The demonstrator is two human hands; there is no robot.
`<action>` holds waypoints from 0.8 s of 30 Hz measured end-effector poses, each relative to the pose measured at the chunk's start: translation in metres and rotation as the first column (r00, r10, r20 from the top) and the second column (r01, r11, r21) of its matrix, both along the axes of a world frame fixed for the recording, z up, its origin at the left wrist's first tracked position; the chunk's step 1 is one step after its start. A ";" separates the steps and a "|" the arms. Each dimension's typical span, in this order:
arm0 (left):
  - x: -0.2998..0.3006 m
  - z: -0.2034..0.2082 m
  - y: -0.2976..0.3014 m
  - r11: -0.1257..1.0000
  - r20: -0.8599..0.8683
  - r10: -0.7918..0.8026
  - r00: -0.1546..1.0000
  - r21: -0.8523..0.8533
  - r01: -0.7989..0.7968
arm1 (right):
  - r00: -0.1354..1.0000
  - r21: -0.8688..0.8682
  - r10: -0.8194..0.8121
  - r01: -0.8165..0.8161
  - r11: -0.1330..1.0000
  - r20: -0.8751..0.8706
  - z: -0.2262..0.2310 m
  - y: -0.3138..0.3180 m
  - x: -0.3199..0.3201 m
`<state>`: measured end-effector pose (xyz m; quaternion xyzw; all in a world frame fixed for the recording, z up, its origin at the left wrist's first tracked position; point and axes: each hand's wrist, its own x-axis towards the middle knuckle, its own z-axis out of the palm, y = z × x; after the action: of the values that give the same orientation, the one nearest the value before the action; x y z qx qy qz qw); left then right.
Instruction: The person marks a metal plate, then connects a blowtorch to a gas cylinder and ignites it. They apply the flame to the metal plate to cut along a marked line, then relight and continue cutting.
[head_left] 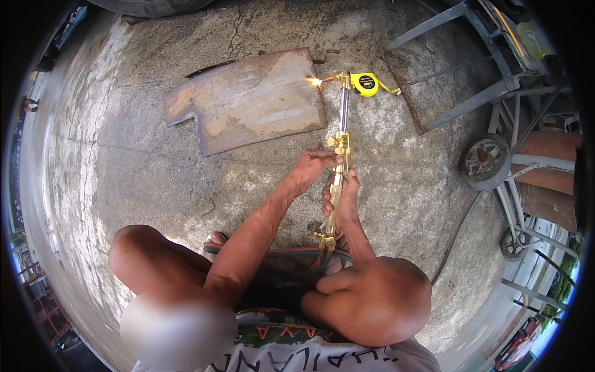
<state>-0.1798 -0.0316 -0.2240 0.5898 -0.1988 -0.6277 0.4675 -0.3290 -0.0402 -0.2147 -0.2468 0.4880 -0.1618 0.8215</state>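
Note:
A brass cutting torch [343, 115] points away from me, with its bent head at the far end. From its tip a small orange-white flame [317, 82] burns over the right edge of a rusty steel plate [260, 93], which lies flat and has a notch in its left side. My right hand [344, 198] is wrapped around the torch's handle. Higher up, the fingers of my left hand [315, 166] are closed on the torch just below its valve knobs. A yellow tape measure [364, 85] lies right of the torch head, its blade drawn out a little.
Hoses [291, 252] run from the torch's base past my feet and off to the right. A grey metal frame [462, 111] stands at the far right. Below it is a wheeled cart [486, 161] carrying rusty cylinders [548, 155]. A tire [152, 6] shows at the top. The ground is rough concrete.

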 end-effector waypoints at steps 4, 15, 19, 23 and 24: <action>-0.001 -0.003 0.001 1.000 0.028 0.014 1.000 0.010 -0.014 | 1.000 0.001 0.002 -0.002 1.000 -0.008 0.001 0.000 0.001; -0.001 -0.009 0.002 1.000 0.027 0.003 1.000 -0.002 -0.003 | 1.000 0.002 0.007 -0.007 1.000 -0.012 -0.002 0.001 0.002; -0.001 -0.014 0.003 1.000 0.026 0.025 0.999 0.004 -0.025 | 1.000 -0.004 0.008 -0.008 1.000 -0.013 0.000 0.001 0.004; -0.001 -0.014 0.002 0.999 0.014 0.028 1.000 0.016 -0.028 | 1.000 -0.006 0.012 -0.012 1.000 -0.025 -0.001 0.000 0.004; -0.001 -0.016 0.003 1.000 0.031 0.026 0.999 0.011 -0.026 | 1.000 -0.008 0.015 -0.016 1.000 -0.025 -0.001 0.000 0.004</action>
<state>-0.1806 -0.0290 -0.2398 0.6047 -0.1947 -0.6136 0.4690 -0.3247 -0.0399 -0.2159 -0.2558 0.4955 -0.1543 0.8156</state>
